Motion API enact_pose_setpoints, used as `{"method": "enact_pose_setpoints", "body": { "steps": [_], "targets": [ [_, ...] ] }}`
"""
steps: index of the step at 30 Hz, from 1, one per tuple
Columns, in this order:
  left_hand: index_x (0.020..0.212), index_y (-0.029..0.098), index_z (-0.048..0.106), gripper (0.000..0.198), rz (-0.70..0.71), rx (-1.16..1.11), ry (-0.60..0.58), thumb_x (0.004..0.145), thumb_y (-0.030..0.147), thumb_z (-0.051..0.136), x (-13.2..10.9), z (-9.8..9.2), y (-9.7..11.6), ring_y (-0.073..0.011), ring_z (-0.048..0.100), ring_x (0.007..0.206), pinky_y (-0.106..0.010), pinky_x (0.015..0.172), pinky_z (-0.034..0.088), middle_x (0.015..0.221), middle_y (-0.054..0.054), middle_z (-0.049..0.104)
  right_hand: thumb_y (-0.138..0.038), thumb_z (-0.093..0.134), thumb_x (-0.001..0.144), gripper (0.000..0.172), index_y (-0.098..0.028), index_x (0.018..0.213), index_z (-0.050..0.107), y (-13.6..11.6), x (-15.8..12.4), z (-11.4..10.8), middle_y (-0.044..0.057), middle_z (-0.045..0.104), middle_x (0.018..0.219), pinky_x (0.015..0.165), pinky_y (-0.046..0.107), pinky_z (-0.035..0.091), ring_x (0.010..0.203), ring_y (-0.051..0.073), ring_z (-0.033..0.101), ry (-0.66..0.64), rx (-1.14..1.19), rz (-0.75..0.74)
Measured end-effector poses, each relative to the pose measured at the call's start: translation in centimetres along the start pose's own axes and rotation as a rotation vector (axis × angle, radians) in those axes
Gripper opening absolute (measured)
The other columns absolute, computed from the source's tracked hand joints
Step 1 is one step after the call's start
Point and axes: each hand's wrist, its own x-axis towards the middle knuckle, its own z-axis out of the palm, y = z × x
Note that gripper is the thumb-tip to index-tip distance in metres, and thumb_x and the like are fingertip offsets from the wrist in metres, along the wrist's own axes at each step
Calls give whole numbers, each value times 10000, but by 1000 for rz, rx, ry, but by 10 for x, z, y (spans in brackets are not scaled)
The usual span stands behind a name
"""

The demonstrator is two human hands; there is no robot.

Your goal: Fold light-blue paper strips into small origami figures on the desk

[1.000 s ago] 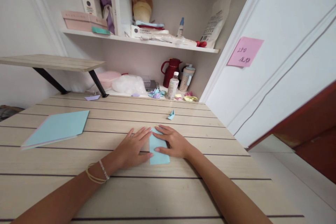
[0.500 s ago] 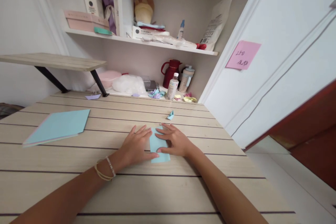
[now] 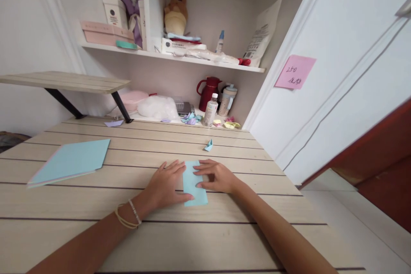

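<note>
Right, the light-blue paper rectangle (image 3: 190, 188) lay flat at centre stage on the slatted desk (image 3: 180, 248), its long sides running away from the person, and both hands were on it! At nine o'clock the left hand (image 3: 165, 186) was spread loose, clutching nothing, its fingertips by the far left corner and its thumb reaching over the near part of the sheet. Over at three o'clock, the right hand (image 3: 220, 176) was loosely bent rather than clenched, thumb and fingers apart, their tips on the paper from above.

Just short of one o'clock from the sheet sat a small blue origami boat (image 3: 209, 145), well clear of either hand. Between nine and ten o'clock lay a stack of coloured paper (image 3: 75, 158), blue on top. And farther off, shortly past twelve, a clear plastic bottle (image 3: 210, 113) stood upright before a dark-red jug (image 3: 208, 94).
</note>
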Motion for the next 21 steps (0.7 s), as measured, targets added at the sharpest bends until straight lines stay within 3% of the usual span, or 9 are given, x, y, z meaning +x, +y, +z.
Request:
{"method": "enact_pose_setpoints", "body": {
  "steps": [5, 11, 21],
  "targets": [
    [1280, 203, 390, 836, 8, -4, 31, 619, 711, 455, 0, 0, 0, -301, 289, 1258, -472, 1017, 190, 1361, -96, 391, -473, 610, 700, 470, -303, 1134, 550, 1, -5, 5, 28, 532, 1220, 1002, 531, 225, 1201, 278, 391, 15, 19, 20],
    [1294, 282, 364, 770, 21, -8, 4, 643, 678, 475, -1, -4, 2, -311, 289, 1253, -490, 1014, 179, 1356, -67, 398, -488, 597, 705, 472, -308, 1138, 545, 2, -5, 5, 36, 524, 1229, 998, 542, 218, 1208, 282, 380, -2, 39, 20],
    [1319, 290, 320, 772, 24, -2, -49, 666, 681, 447, -2, -4, 0, -320, 240, 1273, -503, 1019, 156, 1394, -75, 331, -468, 604, 710, 475, -320, 1155, 527, 2, -4, 4, 22, 520, 1233, 1006, 536, 205, 1218, 278, 366, -29, 49, 29]
  ]
}}
